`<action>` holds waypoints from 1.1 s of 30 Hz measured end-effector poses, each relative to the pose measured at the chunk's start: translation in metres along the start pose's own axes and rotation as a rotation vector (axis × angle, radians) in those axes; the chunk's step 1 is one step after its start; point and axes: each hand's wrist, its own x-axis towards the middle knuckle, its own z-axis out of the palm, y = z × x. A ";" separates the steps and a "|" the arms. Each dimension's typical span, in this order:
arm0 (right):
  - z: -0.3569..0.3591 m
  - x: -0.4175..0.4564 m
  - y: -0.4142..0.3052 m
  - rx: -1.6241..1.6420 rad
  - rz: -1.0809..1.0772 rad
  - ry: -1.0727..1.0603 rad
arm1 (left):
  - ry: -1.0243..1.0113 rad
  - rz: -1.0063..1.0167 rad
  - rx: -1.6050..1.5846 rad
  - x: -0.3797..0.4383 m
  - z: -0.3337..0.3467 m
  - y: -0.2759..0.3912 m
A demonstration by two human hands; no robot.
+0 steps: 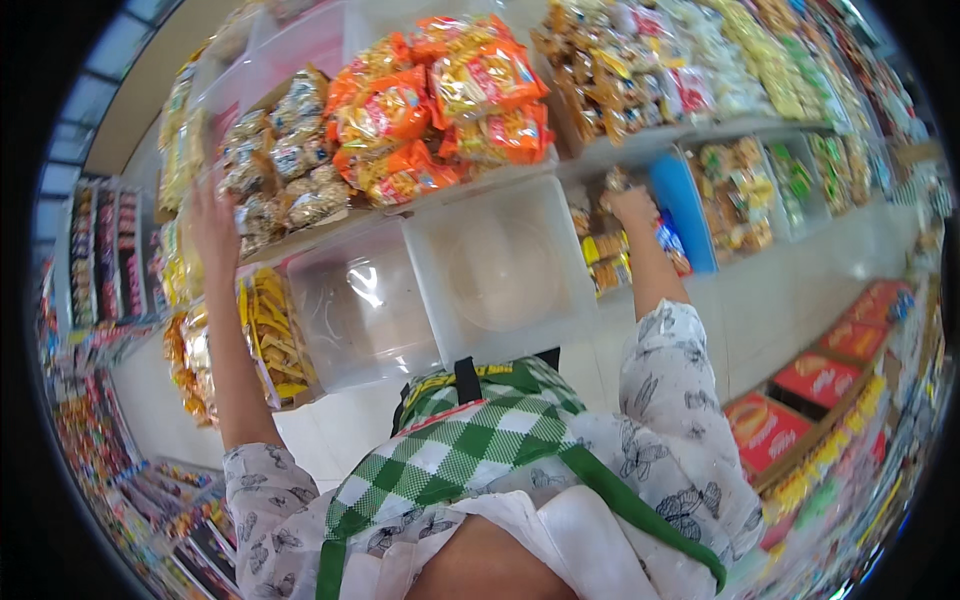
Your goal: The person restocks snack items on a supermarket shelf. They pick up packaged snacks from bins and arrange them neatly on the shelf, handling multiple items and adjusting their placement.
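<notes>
My left hand (215, 229), blurred, is stretched forward beside pale yellow snack packets (180, 142) on the left. Its fingers look extended, and I see nothing in its grasp. Just right of it are clear-wrapped snack packs (289, 161) in a carton. My right hand (634, 208) reaches into a lower bin, its fingers closed on a small shiny wrapped packet (616, 180). Below that hand are yellow packets (606, 259), with a blue packet (670, 238) to its right. A blue panel (682, 202) stands along the bin's right side.
Two translucent plastic bins (364, 315) are directly before me. Orange snack bags (442, 105) are heaped behind them. Yellow packets (277, 337) fill a bin at left; bagged snacks (735, 195) fill others at right. Red cartons (776, 427) line the right shelf edge.
</notes>
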 end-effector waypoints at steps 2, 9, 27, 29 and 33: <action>0.010 0.002 -0.009 -0.113 -0.032 -0.014 | 0.041 0.002 -0.262 -0.006 -0.015 0.041; 0.032 0.009 -0.006 0.012 0.046 0.009 | -0.258 0.295 -0.710 -0.079 -0.038 0.254; -0.010 -0.127 0.139 1.495 -0.218 0.078 | -0.888 0.859 -0.135 -0.142 0.126 0.562; -0.007 -0.132 0.150 1.460 -0.229 0.066 | -0.749 0.774 0.005 -0.149 0.136 0.571; -0.006 -0.123 0.172 1.414 -0.230 -0.074 | -0.796 0.635 -0.041 -0.142 0.166 0.577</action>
